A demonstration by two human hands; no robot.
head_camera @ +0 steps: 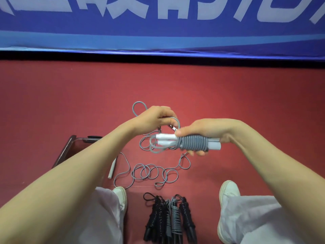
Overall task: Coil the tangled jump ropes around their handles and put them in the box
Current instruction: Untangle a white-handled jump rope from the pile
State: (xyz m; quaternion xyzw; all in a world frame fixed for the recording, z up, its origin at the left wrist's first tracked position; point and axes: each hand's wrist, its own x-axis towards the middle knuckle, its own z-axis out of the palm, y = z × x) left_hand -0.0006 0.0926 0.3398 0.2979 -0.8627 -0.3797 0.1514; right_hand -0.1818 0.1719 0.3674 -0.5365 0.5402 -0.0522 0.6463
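Note:
My right hand (204, 131) grips a pair of white handles (166, 140) with grey rope coiled tightly round them (193, 142). My left hand (156, 117) pinches a loop of the same grey rope (175, 121) just above the handles' left end. Loose grey rope (149, 173) lies in tangled loops on the red floor below my hands. Another white handle (112, 168) rests on the floor beside my left forearm. Several coiled ropes, black and grey (168, 219), lie side by side between my feet.
A clear box with a dark rim (70, 148) stands on the floor at the left, partly hidden by my left forearm. My white shoes (228, 189) and light trousers frame the bottom. A blue banner (158, 23) runs along the far wall.

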